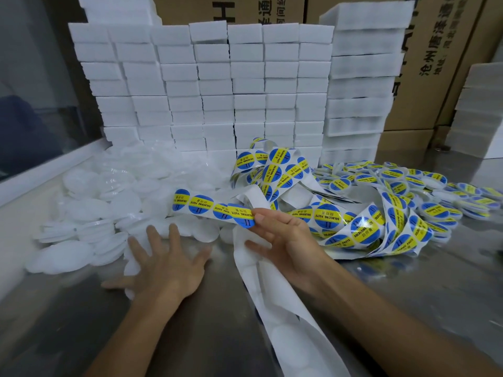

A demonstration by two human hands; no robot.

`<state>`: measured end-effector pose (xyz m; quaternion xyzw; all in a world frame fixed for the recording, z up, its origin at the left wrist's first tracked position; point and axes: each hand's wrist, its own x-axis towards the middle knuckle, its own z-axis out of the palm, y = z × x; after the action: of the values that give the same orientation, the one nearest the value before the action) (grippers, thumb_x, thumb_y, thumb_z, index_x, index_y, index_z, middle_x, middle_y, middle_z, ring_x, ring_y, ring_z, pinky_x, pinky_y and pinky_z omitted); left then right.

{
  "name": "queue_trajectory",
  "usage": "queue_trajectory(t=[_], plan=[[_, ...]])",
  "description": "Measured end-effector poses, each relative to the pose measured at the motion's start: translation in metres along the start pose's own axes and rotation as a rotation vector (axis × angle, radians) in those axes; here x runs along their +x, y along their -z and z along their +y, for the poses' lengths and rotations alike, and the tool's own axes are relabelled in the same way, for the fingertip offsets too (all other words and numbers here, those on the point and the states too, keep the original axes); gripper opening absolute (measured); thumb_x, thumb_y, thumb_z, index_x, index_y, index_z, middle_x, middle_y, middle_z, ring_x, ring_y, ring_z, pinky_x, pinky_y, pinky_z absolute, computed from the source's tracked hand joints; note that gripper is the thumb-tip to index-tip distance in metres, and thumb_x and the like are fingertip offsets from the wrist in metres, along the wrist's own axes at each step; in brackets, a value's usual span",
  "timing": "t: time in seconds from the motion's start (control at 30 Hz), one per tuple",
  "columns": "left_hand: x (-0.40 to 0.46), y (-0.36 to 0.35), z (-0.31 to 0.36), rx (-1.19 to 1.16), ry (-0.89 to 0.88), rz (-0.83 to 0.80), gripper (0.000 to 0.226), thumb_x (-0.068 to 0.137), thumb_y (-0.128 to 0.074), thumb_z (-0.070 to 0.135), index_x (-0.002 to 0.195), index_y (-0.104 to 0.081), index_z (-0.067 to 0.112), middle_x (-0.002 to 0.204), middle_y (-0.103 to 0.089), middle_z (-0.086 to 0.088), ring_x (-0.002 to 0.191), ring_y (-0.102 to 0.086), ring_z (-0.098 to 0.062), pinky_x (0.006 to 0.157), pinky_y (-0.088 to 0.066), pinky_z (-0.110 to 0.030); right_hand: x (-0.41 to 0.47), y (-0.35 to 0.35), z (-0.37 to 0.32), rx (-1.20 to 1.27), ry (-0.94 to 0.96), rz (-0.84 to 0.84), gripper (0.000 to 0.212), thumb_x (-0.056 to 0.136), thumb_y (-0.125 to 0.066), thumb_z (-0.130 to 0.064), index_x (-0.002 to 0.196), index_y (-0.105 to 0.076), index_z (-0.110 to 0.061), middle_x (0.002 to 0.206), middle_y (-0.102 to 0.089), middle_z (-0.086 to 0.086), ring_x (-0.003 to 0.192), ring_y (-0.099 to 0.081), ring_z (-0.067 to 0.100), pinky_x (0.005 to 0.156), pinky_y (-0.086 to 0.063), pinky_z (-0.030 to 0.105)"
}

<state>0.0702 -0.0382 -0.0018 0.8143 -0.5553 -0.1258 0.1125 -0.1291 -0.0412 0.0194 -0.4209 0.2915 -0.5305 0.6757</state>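
A long strip of round blue-and-yellow "soldering paste" stickers (206, 206) lies tangled across the middle of the metal table (217, 308). My right hand (283, 240) pinches the strip at one sticker, and the empty white backing paper (277, 308) trails down toward me. My left hand (166, 262) lies flat with spread fingers on white round lids (89, 210), which are heaped at the left. Lids with stickers on them (424, 191) are piled at the right.
A wall of stacked white foam blocks (217, 85) stands behind the piles, with a taller stack (362, 77) at the right. Cardboard boxes (441, 50) with printed characters rise behind. More white foam (479, 112) sits at the far right.
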Motion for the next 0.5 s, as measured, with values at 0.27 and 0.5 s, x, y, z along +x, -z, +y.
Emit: queue_trajectory(t=[0.27, 0.5], plan=[[0.005, -0.007, 0.008, -0.303, -0.313, 0.398, 0.049, 0.075, -0.066, 0.007, 0.121, -0.048, 0.004, 0.148, -0.019, -0.016, 0.139, -0.026, -0.038, 0.104, -0.037, -0.048, 0.002, 0.005, -0.003, -0.010, 0.017, 0.059, 0.029, 0.070, -0.075, -0.017, 0.098, -0.078, -0.018, 0.108, -0.075, 0.007, 0.095, -0.070, 0.015, 0.102, -0.045, 0.057], [-0.012, 0.005, 0.013, 0.180, -0.069, 0.417, 0.050, 0.082, -0.058, 0.042, 0.120, -0.045, 0.013, 0.125, -0.041, -0.010, 0.112, -0.045, -0.031, 0.082, -0.041, -0.042, 0.005, 0.009, -0.003, -0.014, 0.021, 0.141, 0.026, 0.069, -0.076, -0.016, 0.094, -0.077, -0.019, 0.108, -0.074, 0.007, 0.099, -0.069, 0.019, 0.097, -0.048, 0.061]])
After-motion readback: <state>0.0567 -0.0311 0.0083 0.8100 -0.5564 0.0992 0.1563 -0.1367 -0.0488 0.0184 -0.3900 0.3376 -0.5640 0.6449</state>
